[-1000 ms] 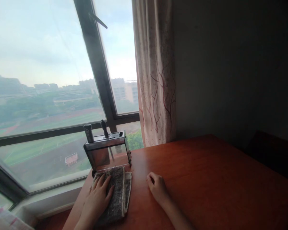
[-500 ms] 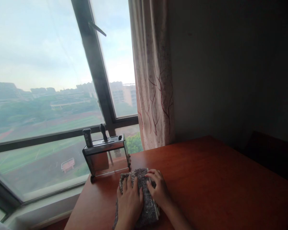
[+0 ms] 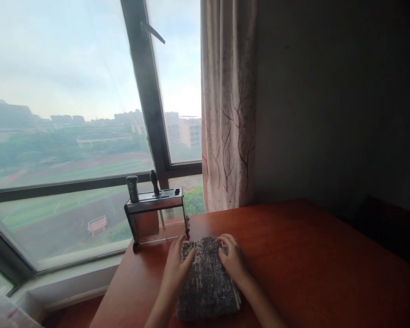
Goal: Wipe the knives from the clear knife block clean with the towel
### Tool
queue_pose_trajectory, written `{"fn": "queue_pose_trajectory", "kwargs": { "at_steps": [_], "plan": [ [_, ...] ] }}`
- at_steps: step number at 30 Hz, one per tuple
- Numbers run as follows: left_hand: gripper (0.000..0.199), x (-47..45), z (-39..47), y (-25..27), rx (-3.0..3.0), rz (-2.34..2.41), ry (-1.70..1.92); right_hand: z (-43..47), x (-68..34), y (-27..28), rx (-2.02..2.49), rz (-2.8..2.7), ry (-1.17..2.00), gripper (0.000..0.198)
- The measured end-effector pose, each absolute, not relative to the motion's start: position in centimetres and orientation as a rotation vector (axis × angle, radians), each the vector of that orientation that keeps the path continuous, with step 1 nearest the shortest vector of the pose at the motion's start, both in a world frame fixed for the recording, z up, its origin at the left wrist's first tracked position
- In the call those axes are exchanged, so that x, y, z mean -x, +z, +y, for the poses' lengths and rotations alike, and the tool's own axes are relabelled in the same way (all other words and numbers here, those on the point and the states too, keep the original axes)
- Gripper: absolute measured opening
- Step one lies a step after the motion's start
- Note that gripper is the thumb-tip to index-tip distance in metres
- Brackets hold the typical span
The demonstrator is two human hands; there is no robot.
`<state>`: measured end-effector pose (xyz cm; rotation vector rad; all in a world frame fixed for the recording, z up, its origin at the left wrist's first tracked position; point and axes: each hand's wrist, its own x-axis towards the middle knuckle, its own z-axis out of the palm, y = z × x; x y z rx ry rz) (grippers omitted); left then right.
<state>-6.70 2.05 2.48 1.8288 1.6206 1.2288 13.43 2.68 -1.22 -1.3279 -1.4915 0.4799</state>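
A dark speckled folded cloth (image 3: 207, 284) lies flat on the reddish-brown wooden table (image 3: 310, 259), near its left side. My left hand (image 3: 176, 266) rests on the cloth's far left corner, fingers spread over its edge. On the far right corner sits my right hand (image 3: 233, 257), fingers curled onto the fabric. Both hands press the cloth down against the table. Just beyond the cloth stands a clear knife holder (image 3: 155, 217) with a metal top and two dark handles sticking up.
A large window (image 3: 68, 136) with a dark frame fills the left side. A patterned curtain (image 3: 228, 109) hangs behind the table. A dark wall lies to the right, with a dark piece of furniture (image 3: 392, 228) past the table's right edge.
The cloth moved from the table's left edge toward the middle. My right hand came onto it. Both hands now sit at its far corners, and the cloth lies flatter.
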Motion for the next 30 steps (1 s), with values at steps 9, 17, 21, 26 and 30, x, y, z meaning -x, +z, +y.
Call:
{"fn": "queue_pose_trajectory", "kwargs": {
  "at_steps": [9, 17, 21, 26, 30],
  "plan": [
    [0.070, 19.3, 7.7, 10.4, -1.203, 1.910, 1.827, 10.4, -8.4, 6.8, 1.194, -1.649, 0.728, 0.066],
    [0.062, 20.4, 7.4, 11.8, -1.236, 1.518, 1.563, 13.0, -4.0, 8.7, 1.108, -1.761, 0.880, 0.086],
    [0.067, 20.8, 7.5, 11.4, -1.283, 1.503, 1.552, 12.8, -4.7, 8.5, 1.113, -1.764, 0.862, 0.086],
    [0.076, 19.6, 7.8, 10.9, -1.396, 1.483, 1.456, 12.4, -7.3, 8.1, 1.154, -1.731, 0.771, 0.082],
    [0.081, 17.3, 7.8, 10.4, -1.497, 1.443, 1.390, 11.9, -10.1, 7.6, 1.169, -1.696, 0.694, 0.081]
  ]
}}
